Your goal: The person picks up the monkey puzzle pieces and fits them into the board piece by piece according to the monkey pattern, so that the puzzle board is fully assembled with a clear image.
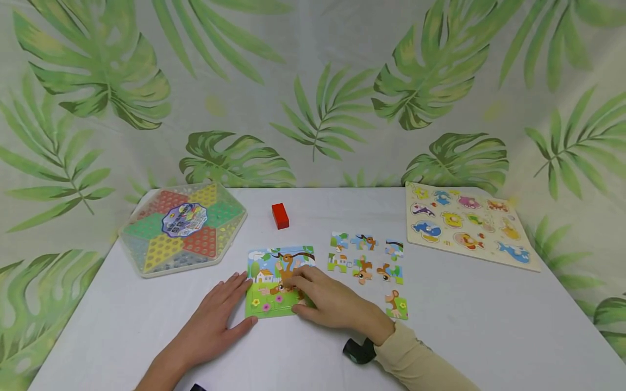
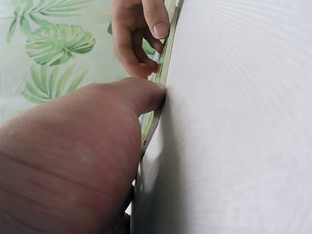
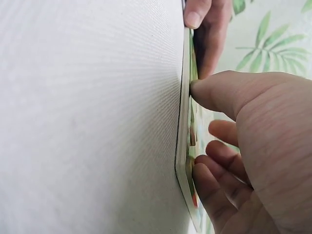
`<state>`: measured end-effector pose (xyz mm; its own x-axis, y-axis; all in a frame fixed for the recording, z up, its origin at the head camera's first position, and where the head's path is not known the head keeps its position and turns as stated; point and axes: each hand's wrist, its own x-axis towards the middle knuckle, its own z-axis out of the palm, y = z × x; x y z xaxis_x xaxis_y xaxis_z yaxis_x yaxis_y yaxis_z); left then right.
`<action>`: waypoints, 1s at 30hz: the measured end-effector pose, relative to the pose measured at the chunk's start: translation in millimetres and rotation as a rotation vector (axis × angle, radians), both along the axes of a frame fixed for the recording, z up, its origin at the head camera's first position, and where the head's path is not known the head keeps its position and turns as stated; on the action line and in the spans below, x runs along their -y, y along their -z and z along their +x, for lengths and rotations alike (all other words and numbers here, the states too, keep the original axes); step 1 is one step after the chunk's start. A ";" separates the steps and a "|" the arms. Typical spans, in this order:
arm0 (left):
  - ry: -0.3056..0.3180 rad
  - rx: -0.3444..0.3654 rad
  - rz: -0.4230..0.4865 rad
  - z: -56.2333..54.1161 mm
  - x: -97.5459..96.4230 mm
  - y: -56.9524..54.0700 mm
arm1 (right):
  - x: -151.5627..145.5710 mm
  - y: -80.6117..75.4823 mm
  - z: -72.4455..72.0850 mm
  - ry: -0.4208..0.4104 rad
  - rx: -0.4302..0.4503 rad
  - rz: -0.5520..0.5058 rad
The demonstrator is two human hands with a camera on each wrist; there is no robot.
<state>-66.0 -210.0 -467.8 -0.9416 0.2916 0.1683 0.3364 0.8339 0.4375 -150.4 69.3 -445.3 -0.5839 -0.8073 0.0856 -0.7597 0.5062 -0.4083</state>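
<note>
A jigsaw puzzle board (image 1: 271, 310) with a monkey, house and flower picture lies on the white table. My left hand (image 1: 215, 320) rests at its left side, fingertips along the left edge and thumb by the lower left corner. Over the board's right part is my right hand (image 1: 332, 298), its fingers loosely bent, covering some of the picture. In the right wrist view its thumb (image 3: 209, 92) presses the board's near edge, and the other fingertips touch the puzzle surface. No piece shows between thumb and fingers. Loose puzzle pieces (image 1: 363, 270) lie to the right of the board.
A red block (image 1: 280, 216) lies behind the puzzle. At the back left is a hexagonal checkers-style game board (image 1: 158, 252) with coloured triangles. A wooden sea-animal peg puzzle (image 1: 489, 256) lies at the back right. Leaf-printed cloth (image 1: 323, 108) hangs behind the table (image 1: 303, 358).
</note>
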 end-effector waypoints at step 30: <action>0.000 0.014 0.001 -0.9 0.1 -0.8 | 0.2 -1.0 -0.9 -0.012 -0.004 -0.001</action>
